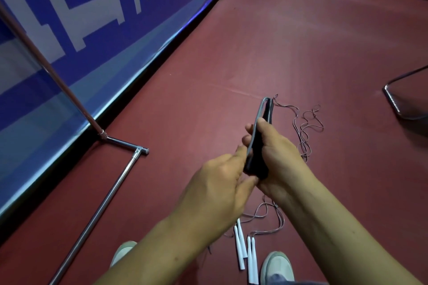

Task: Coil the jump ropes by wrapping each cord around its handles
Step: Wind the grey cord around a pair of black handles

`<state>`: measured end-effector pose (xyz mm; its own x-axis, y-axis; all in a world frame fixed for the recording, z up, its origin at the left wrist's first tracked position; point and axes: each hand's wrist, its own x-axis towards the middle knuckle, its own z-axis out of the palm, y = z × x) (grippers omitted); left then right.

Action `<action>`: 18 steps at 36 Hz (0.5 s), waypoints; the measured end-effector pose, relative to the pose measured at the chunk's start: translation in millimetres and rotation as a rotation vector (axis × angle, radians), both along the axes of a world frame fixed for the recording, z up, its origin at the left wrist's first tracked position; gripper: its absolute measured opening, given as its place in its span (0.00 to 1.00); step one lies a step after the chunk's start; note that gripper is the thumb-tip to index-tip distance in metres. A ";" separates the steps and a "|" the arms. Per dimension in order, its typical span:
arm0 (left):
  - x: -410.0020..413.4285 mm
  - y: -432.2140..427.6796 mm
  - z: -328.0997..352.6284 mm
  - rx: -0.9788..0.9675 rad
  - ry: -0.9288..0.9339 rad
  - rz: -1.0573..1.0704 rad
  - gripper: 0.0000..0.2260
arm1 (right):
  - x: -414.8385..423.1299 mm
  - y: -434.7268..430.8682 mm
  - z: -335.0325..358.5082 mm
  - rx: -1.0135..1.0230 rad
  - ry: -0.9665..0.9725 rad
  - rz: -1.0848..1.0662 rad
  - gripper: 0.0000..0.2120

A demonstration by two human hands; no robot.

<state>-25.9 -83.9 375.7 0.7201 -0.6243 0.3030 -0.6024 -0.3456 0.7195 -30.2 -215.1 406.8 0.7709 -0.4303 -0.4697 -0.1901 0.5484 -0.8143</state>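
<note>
I see right hand (278, 152) wrapped round black handles (257, 159), grey cord (259, 112) along them | left hand (220, 185) curled at their base, fingertips hidden, grip unclear to me

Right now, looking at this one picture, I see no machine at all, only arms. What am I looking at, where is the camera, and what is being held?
There is no robot here. A person works with bare hands, and the single camera sits on their head, looking forward and down, so both arms rise from the bottom edge.

The right hand has its grip round the black handles of a jump rope, which point away from the person. A grey cord runs along them and bends over their far end. The left hand pinches at their near end.

On the red floor lie four white handles beside the person's shoes, and thin cord trails loose beyond the hands. A metal stand and a blue banner are on the left.
</note>
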 end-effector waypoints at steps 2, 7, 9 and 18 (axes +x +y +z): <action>1.0 -1.3 0.1 -0.003 -0.039 0.021 0.26 | 0.8 -1.4 -0.6 0.086 -0.012 -0.010 0.17; -2.6 -3.3 3.6 -0.041 -0.110 0.024 0.25 | 1.6 -5.4 -3.7 0.209 -0.090 -0.005 0.16; -3.7 -4.4 5.5 -0.058 -0.125 0.027 0.24 | 2.4 -6.2 -3.8 0.235 -0.105 -0.005 0.16; -19.2 -7.9 4.7 -0.075 -0.186 0.050 0.17 | 4.2 -13.9 2.0 0.333 -0.199 -0.058 0.18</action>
